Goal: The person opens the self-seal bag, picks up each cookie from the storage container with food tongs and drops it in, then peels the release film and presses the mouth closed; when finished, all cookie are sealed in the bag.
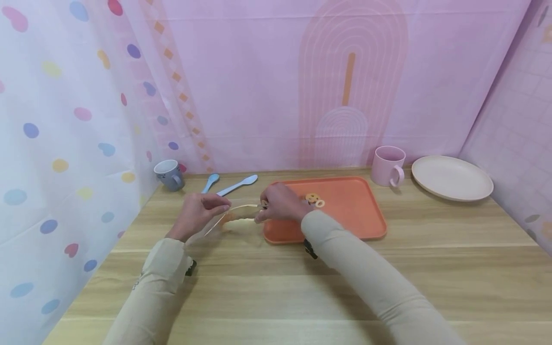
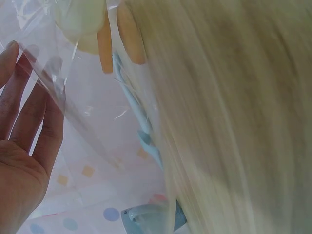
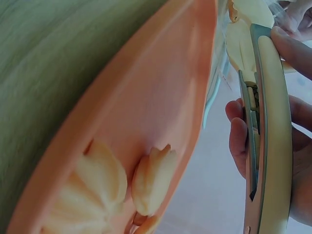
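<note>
My left hand (image 1: 196,213) pinches the edge of a clear plastic bag (image 2: 87,112) between thumb and fingertips. My right hand (image 1: 282,203) grips tongs with cream handles (image 3: 278,122) and metal edges. The tongs' pale scalloped heads (image 3: 240,46) point left toward the bag and overlap it in the head view. Orange-brown pieces (image 2: 129,36) show at the bag beside a pale head; their kind is unclear. Under and beyond my right hand is an orange tray (image 1: 353,211). Small ring-shaped snacks (image 1: 320,203) lie on it, close to the right wrist.
Behind the left hand lie two light-blue spoons (image 1: 239,184). A grey-blue cup (image 1: 169,176) stands at the back left. Beyond the tray are a pink mug (image 1: 385,167) and a cream plate (image 1: 453,178). Curtains border the wooden table (image 1: 258,292).
</note>
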`<state>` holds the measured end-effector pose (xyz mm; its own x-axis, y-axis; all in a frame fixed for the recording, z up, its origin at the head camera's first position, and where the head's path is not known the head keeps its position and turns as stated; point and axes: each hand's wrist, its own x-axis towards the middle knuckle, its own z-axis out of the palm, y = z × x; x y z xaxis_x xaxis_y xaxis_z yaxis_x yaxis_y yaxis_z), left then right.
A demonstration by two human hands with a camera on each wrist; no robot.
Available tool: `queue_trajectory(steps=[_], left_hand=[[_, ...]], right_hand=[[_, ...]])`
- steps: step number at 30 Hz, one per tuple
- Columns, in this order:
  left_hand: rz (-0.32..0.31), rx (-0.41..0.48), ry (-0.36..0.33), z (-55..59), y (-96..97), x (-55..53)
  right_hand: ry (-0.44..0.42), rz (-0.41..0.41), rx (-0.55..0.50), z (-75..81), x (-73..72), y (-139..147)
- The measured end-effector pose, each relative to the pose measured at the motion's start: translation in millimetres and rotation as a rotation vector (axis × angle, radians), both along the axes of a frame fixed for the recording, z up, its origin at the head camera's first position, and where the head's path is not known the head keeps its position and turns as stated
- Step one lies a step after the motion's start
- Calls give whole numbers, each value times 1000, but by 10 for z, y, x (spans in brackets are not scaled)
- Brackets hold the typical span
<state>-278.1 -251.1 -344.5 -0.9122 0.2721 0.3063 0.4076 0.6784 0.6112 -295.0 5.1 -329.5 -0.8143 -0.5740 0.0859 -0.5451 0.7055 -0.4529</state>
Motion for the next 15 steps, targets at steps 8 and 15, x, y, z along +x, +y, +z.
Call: queue_trajectory(steps=[8,15], left_hand=[[12,13,18,-4,-15,11],[7,18,-3,6,-1,-1]], right_hand=[[-7,-12,-16,-31,17,-35],[-19,-4,18,-8,26,-53]])
